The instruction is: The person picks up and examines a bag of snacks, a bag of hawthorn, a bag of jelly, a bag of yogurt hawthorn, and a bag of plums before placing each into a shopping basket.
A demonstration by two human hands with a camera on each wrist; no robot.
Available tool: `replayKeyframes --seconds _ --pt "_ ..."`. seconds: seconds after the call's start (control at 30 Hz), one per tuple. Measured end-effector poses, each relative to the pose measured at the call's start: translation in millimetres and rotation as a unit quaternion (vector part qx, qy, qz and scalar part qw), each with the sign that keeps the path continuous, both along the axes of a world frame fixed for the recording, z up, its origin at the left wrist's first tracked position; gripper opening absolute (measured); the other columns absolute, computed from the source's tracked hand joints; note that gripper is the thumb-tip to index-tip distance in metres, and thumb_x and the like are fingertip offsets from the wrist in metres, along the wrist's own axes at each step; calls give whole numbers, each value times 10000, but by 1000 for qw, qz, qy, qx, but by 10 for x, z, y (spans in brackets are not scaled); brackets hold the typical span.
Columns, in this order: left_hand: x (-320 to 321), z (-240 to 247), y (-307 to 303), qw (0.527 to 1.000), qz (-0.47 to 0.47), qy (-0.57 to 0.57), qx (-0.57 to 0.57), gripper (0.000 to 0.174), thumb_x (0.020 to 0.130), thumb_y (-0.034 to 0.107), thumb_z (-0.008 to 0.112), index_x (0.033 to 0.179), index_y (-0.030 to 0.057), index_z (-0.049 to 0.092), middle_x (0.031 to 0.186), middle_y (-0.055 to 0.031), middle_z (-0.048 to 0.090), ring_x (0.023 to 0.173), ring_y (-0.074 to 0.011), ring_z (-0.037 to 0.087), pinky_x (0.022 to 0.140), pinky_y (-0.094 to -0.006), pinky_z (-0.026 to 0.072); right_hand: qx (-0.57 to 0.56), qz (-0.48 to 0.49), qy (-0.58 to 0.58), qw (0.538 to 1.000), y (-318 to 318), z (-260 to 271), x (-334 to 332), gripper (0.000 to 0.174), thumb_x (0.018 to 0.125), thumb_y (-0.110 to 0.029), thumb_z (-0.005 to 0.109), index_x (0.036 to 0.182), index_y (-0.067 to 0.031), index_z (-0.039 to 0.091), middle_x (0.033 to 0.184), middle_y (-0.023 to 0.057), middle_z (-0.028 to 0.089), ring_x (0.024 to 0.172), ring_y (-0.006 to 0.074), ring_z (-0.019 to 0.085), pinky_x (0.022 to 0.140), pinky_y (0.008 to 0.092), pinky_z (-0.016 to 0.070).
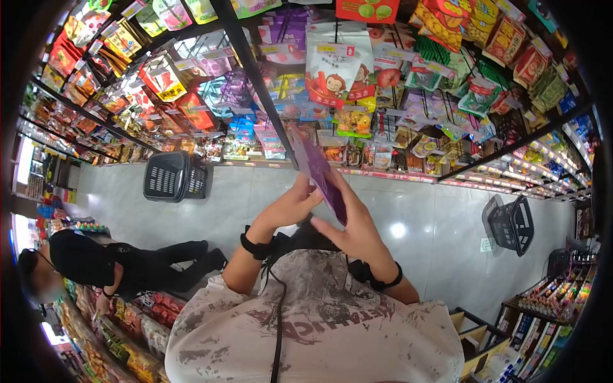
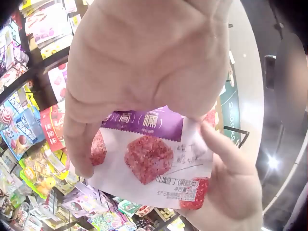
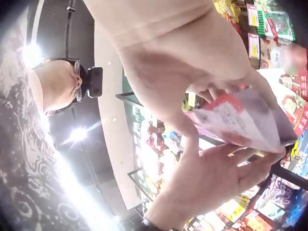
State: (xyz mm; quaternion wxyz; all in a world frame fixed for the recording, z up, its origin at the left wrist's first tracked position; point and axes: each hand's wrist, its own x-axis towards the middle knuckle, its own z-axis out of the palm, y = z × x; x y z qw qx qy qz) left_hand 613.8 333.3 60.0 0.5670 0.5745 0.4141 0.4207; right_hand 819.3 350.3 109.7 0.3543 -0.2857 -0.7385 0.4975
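Note:
Both hands hold one flat purple-and-white snack bag (image 1: 324, 180) in front of the chest, in the middle of the head view. Seen from the left wrist, the bag's white face (image 2: 115, 163) shows red sugared cubes and printed text under a purple band. My left hand (image 1: 288, 204) grips its left side, with fingers reaching down that edge. On the other side my right hand (image 1: 361, 233) holds the bag between thumb and fingers; its thumb (image 2: 226, 147) lies by the right edge in the left wrist view. The right wrist view shows the bag tilted between both hands.
Racks of hanging snack bags (image 1: 338, 70) stand ahead, split by a black post (image 1: 255, 80). A dark shopping basket (image 1: 167, 177) is on the floor at left, another basket (image 1: 511, 225) at right. A person in black (image 1: 86, 258) stands at left beside low shelves.

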Motion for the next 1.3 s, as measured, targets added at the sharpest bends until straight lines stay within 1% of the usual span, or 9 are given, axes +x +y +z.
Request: replayKeyframes --seconds 0.03,0.07,0.2,0.3,0.53,0.9,1.17,1.2,1.3 --pt "-56 -10 62 1000 9 14 7 809 1057 341 586 1609 53 70 1553 -153 332 1312 -265 509 1039 -394 490 -30 -12 27 999 78 -36 -74 865 894 -176 757 1582 -1 264 1502 260 485 1391 387 504 1103 426 433" --pt "-121 -33 123 999 19 28 13 816 1053 348 592 1608 50 73 1553 -161 332 1314 -275 513 1020 -389 503 -22 -45 39 998 173 -35 -144 665 949 -93 668 1538 -3 374 1366 227 618 1272 311 620 1045 377 475" --pt "-351 188 405 995 77 55 -4 936 1023 368 642 1634 64 2 1603 -195 285 1322 -317 529 936 -372 539 -67 -89 71 991 726 -257 -441 385 1023 -121 579 1386 7 577 1219 154 689 1098 169 642 965 313 490" --pt "-568 245 691 993 88 79 4 951 1005 350 674 1648 82 27 1638 -206 259 1308 -319 544 943 -375 533 -143 -102 128 976 1223 -500 -632 356 1058 -174 576 1343 39 597 1199 81 692 1064 125 623 955 291 486" --pt "-1102 155 1186 989 106 101 -27 795 1008 328 671 1624 85 232 1618 -169 344 1306 -296 561 959 -386 532 -200 -178 159 950 2416 -1150 -1149 394 1068 -257 584 1333 33 620 1186 51 690 1030 91 599 915 263 480" --pt "-1382 -57 1872 968 203 124 -85 764 1028 361 633 1618 72 242 1662 -198 228 1338 -310 539 943 -379 547 -256 -81 182 946 3383 -1557 -1713 325 1067 -262 587 1218 13 672 1162 7 664 1049 92 560 932 275 444" --pt "-1234 41 2460 943 281 176 -35 895 1005 303 664 1653 102 81 1695 -235 42 1553 -358 178 1061 -405 465 -332 48 191 923 3775 -1787 -1737 273 1053 -254 617 1153 -14 697 1098 -18 660 969 74 559 862 254 448" --pt "-1196 138 2518 947 282 136 -69 940 976 273 695 1655 106 66 1686 -272 12 1565 -403 111 1155 -456 357 -352 54 199 913 3785 -1791 -1756 283 1054 -262 616 1169 -14 690 1106 -18 660 973 73 560 867 252 448" --pt "-1164 42 2616 906 304 294 -13 947 973 239 693 1660 145 49 1687 -242 3 1531 -413 211 1120 -496 413 -355 74 189 913 3880 -1779 -1809 321 1056 -280 614 1242 -20 653 1127 -16 649 989 74 562 895 250 449"
